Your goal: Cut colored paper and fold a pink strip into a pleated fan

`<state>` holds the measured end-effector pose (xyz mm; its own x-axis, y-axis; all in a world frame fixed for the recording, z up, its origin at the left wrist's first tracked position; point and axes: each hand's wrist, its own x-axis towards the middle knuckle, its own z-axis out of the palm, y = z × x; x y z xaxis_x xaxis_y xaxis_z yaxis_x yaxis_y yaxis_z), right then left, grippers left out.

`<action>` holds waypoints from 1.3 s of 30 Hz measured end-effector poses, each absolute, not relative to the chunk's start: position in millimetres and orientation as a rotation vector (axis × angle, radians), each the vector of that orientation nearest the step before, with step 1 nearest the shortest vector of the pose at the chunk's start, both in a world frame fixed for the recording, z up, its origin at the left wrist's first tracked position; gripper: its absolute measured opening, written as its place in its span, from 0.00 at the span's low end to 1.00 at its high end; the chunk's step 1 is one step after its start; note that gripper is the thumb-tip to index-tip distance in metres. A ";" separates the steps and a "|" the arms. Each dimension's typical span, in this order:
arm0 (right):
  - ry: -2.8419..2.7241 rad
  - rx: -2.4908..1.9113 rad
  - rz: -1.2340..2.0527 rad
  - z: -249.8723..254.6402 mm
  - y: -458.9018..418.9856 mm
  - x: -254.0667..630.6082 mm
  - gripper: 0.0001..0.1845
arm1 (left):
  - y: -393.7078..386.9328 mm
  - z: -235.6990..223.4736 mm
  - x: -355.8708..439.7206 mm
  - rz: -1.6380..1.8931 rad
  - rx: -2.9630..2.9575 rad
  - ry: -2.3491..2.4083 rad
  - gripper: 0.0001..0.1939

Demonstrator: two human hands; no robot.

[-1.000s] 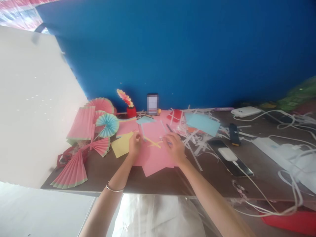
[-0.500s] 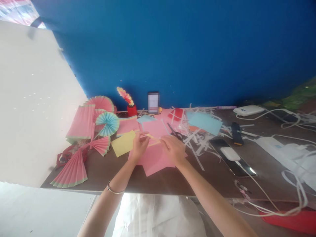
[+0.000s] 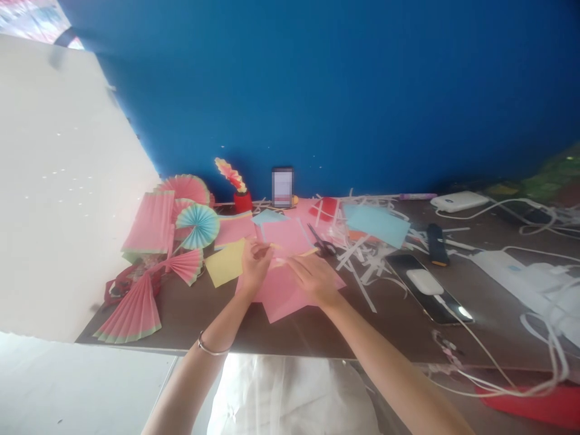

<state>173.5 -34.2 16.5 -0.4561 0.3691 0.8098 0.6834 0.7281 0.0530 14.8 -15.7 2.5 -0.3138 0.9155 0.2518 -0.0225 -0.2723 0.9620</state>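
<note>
Brown tabletop (image 3: 194, 314): left fingers (image 3: 260, 246) curled, right fingers (image 3: 299, 268) outstretched over pink paper (image 3: 285, 302).

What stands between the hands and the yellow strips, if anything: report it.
Nothing visible stands in the way: the left hand and right hand are both at the yellow strips, above pink paper. Scissors lie beyond the right hand, not between.

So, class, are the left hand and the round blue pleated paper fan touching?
Apart. The head view shows a plain gap: the left hand is well right of the round blue pleated paper fan, with yellow paper showing between.
</note>
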 end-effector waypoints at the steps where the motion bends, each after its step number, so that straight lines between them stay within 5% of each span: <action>1: -2.081 -0.782 -0.485 17.0 -34.4 173.0 0.12 | -16.8 3.2 15.7 1.658 1.197 1.230 0.15; 39: -2.028 -0.974 -0.378 3.0 -22.4 174.0 0.11 | -28.3 5.8 23.7 1.569 1.195 1.012 0.18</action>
